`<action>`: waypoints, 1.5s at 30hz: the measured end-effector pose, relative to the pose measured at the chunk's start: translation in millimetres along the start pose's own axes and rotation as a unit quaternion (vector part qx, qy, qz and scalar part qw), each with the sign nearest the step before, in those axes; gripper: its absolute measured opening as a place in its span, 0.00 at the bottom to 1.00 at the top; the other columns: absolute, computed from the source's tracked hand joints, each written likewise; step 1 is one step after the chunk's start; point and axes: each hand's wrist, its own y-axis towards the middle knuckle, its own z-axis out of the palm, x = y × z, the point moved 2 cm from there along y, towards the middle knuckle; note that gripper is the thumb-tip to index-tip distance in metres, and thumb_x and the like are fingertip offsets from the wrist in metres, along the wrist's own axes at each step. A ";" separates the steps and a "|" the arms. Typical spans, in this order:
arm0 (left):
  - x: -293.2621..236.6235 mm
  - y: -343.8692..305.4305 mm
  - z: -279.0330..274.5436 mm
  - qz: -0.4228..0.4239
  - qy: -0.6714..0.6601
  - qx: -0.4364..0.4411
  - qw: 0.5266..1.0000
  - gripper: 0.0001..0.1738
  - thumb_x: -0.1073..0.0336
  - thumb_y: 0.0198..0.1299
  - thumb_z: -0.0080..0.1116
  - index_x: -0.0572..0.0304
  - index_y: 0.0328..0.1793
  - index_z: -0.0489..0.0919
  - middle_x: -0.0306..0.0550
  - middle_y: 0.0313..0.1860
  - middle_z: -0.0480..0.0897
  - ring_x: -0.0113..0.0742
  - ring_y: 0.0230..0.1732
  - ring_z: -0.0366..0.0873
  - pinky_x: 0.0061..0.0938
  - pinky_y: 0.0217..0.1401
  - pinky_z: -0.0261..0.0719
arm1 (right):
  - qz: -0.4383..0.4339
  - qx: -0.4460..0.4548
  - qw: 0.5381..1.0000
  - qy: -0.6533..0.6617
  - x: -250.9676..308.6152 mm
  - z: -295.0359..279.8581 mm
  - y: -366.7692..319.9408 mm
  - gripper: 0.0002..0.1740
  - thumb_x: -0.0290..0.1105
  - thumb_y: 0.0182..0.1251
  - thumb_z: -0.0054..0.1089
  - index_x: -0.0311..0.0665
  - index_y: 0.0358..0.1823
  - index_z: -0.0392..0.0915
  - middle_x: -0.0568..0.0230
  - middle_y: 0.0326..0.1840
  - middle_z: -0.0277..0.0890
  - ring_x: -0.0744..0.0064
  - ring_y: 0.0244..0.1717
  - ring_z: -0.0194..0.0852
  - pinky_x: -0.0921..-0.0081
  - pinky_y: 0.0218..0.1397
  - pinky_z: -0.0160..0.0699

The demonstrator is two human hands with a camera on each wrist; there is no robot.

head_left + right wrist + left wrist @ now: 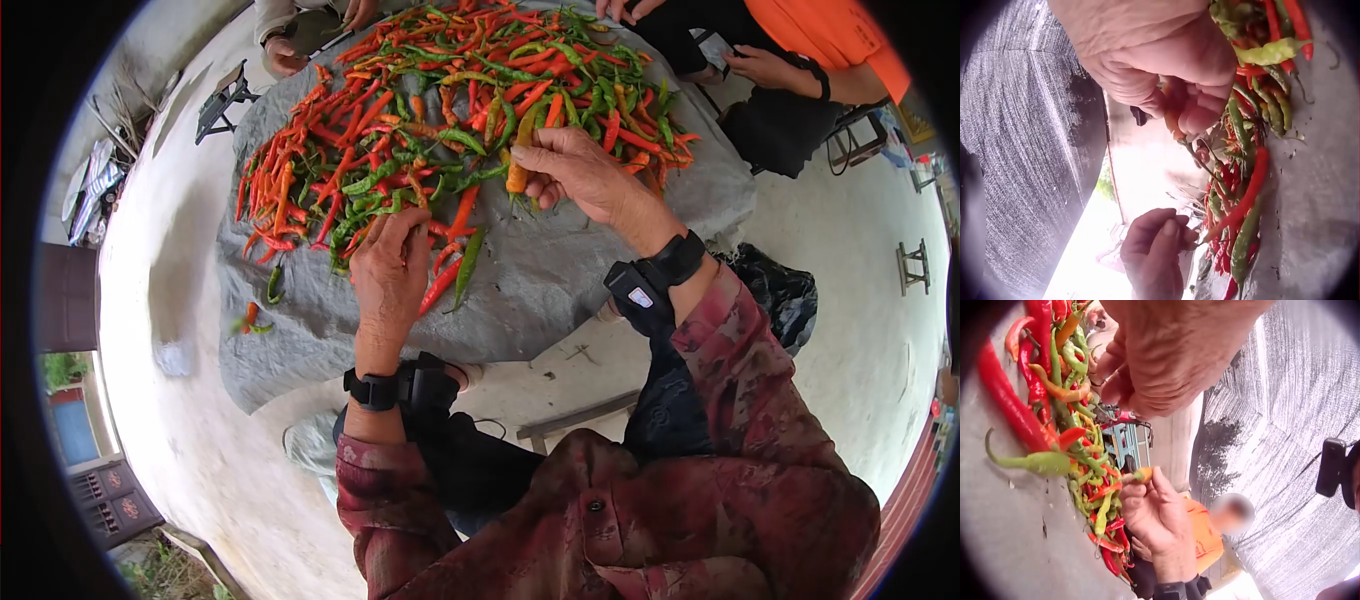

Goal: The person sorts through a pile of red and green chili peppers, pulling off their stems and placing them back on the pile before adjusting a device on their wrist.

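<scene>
My right hand (590, 180) pinches an orange-yellow pepper (517, 178) between thumb and fingers above the pile. Its stem points down from the fingers in the right wrist view, where the same orange pepper (1172, 119) is partly covered by my right hand (1154, 56). My left hand (388, 275) is at the pile's near edge, fingers curled with their tips together. In the right wrist view, the end of a red pepper (1247, 197) meets the fingertips of my left hand (1157, 253); whether they pinch it is unclear. A green pepper (468, 268) lies beside other red ones.
Red and green peppers (370, 180) are heaped on a grey cloth (540, 300), with a few loose at its left. Other people's hands show at the far edge, and a person in an orange shirt (830, 35) sits far right. A dark plastic bag (780, 300) is at right.
</scene>
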 end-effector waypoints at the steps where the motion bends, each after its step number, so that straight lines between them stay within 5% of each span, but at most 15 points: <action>1: 1.6 0.7 2.3 -0.015 -0.022 0.004 1.000 0.06 0.74 0.58 0.57 0.62 0.42 0.80 0.44 0.29 0.79 0.29 0.26 0.78 0.23 0.32 0.74 | -0.001 0.000 1.000 0.002 1.0 -4.4 1.8 0.16 0.43 0.69 0.53 0.35 0.42 0.74 0.66 0.34 0.76 0.82 0.28 0.73 0.84 0.30 0.77; 3: -1.8 0.8 4.4 -0.032 -0.045 0.009 0.998 0.06 0.73 0.59 0.56 0.63 0.42 0.80 0.42 0.29 0.80 0.27 0.26 0.78 0.22 0.32 0.74 | -0.102 -0.058 0.949 0.294 7.0 -15.4 3.0 0.18 0.44 0.67 0.56 0.34 0.41 0.73 0.61 0.35 0.78 0.80 0.30 0.76 0.82 0.30 0.77; 6: -16.7 6.1 -1.5 -0.069 -0.114 0.014 0.991 0.05 0.73 0.59 0.57 0.63 0.40 0.79 0.45 0.31 0.80 0.25 0.26 0.76 0.21 0.29 0.72 | -0.128 -0.128 0.925 0.333 14.5 -31.1 -3.3 0.18 0.44 0.67 0.56 0.34 0.43 0.73 0.60 0.36 0.79 0.78 0.29 0.76 0.81 0.31 0.77; 8: -32.9 11.0 -23.8 -0.054 -0.270 -0.108 0.955 0.06 0.72 0.60 0.57 0.66 0.42 0.77 0.46 0.33 0.79 0.25 0.31 0.75 0.19 0.34 0.73 | -0.133 -0.103 0.950 0.264 18.4 -15.3 -16.0 0.16 0.41 0.68 0.56 0.33 0.43 0.74 0.61 0.36 0.79 0.81 0.29 0.74 0.83 0.31 0.75; 10: -55.4 17.3 -58.0 0.072 -0.225 -0.253 0.938 0.09 0.67 0.64 0.54 0.64 0.45 0.75 0.47 0.35 0.79 0.34 0.35 0.76 0.26 0.42 0.74 | -0.250 -0.033 0.967 0.026 33.5 7.5 -37.3 0.13 0.38 0.68 0.57 0.33 0.41 0.76 0.63 0.34 0.78 0.85 0.30 0.72 0.84 0.32 0.73; 11: -72.3 21.4 -77.3 0.152 -0.219 -0.288 0.920 0.11 0.64 0.66 0.47 0.65 0.44 0.75 0.48 0.35 0.79 0.38 0.38 0.76 0.33 0.46 0.74 | -0.286 -0.039 0.957 0.040 46.6 16.6 -53.0 0.11 0.35 0.67 0.58 0.33 0.38 0.77 0.67 0.29 0.76 0.87 0.28 0.70 0.85 0.31 0.72; 13: -84.4 11.7 -121.0 0.283 -0.225 -0.301 0.883 0.24 0.49 0.67 0.40 0.62 0.52 0.72 0.50 0.40 0.78 0.47 0.41 0.76 0.44 0.50 0.72 | -0.433 -0.053 0.895 0.095 72.5 28.0 -84.7 0.07 0.30 0.66 0.56 0.34 0.36 0.77 0.68 0.27 0.75 0.84 0.27 0.70 0.83 0.28 0.70; 14: -99.9 9.3 -135.3 0.316 -0.386 -0.206 0.842 0.27 0.45 0.65 0.41 0.63 0.51 0.74 0.51 0.43 0.77 0.48 0.44 0.75 0.45 0.51 0.71 | -0.502 0.005 0.864 -0.051 93.5 22.6 -105.9 0.08 0.34 0.67 0.51 0.36 0.38 0.73 0.68 0.27 0.68 0.74 0.28 0.65 0.78 0.29 0.67; 15: -118.1 0.1 -140.7 0.291 -0.311 -0.420 0.802 0.19 0.54 0.61 0.51 0.63 0.47 0.76 0.47 0.39 0.78 0.45 0.39 0.77 0.37 0.44 0.74 | -0.620 0.014 0.781 0.072 107.7 36.8 -137.2 0.11 0.38 0.66 0.53 0.38 0.39 0.70 0.68 0.28 0.67 0.74 0.29 0.64 0.78 0.28 0.67; 16: -118.9 0.1 -158.3 0.328 -0.378 -0.282 0.818 0.25 0.48 0.63 0.49 0.61 0.55 0.71 0.46 0.45 0.74 0.43 0.42 0.72 0.38 0.43 0.70 | -0.643 -0.039 0.765 0.011 123.0 47.9 -153.2 0.09 0.36 0.65 0.53 0.39 0.38 0.66 0.70 0.28 0.65 0.75 0.28 0.61 0.77 0.25 0.64; 17: -115.1 -0.4 -169.1 0.357 -0.436 -0.139 0.814 0.31 0.42 0.65 0.47 0.59 0.63 0.65 0.44 0.52 0.71 0.42 0.46 0.67 0.39 0.42 0.65 | -0.641 -0.035 0.766 0.008 123.2 47.5 -152.1 0.09 0.36 0.65 0.53 0.39 0.38 0.66 0.70 0.28 0.65 0.75 0.28 0.61 0.77 0.25 0.64; 30: -20.9 -166.5 -264.8 0.236 -0.416 -0.196 0.856 0.26 0.48 0.63 0.49 0.59 0.59 0.67 0.43 0.48 0.72 0.39 0.43 0.67 0.36 0.41 0.66 | -0.535 -0.033 0.844 0.010 100.4 12.0 -148.9 0.08 0.33 0.64 0.54 0.39 0.39 0.68 0.69 0.29 0.66 0.77 0.27 0.62 0.79 0.26 0.64; 34: -33.7 -133.9 -223.4 0.230 -0.408 -0.199 0.861 0.25 0.50 0.62 0.49 0.59 0.57 0.68 0.43 0.47 0.72 0.38 0.42 0.68 0.35 0.40 0.66 | -0.529 -0.046 0.847 0.007 96.8 12.5 -140.9 0.08 0.32 0.64 0.54 0.38 0.39 0.69 0.69 0.29 0.67 0.78 0.27 0.62 0.79 0.26 0.64; 37: -11.9 -181.2 -258.4 0.221 -0.402 -0.203 0.865 0.23 0.51 0.62 0.50 0.59 0.56 0.68 0.43 0.46 0.72 0.38 0.41 0.68 0.34 0.40 0.66 | -0.521 -0.054 0.852 0.005 95.7 7.8 -143.6 0.07 0.32 0.63 0.54 0.38 0.39 0.69 0.69 0.29 0.67 0.78 0.27 0.62 0.80 0.26 0.64; 45: -18.2 -150.9 -228.3 0.196 -0.379 -0.193 0.884 0.20 0.55 0.60 0.51 0.59 0.54 0.70 0.42 0.44 0.73 0.36 0.40 0.68 0.32 0.39 0.67 | -0.497 -0.090 0.863 0.017 79.1 5.0 -141.8 0.07 0.30 0.63 0.55 0.37 0.39 0.70 0.69 0.29 0.68 0.79 0.26 0.63 0.81 0.27 0.65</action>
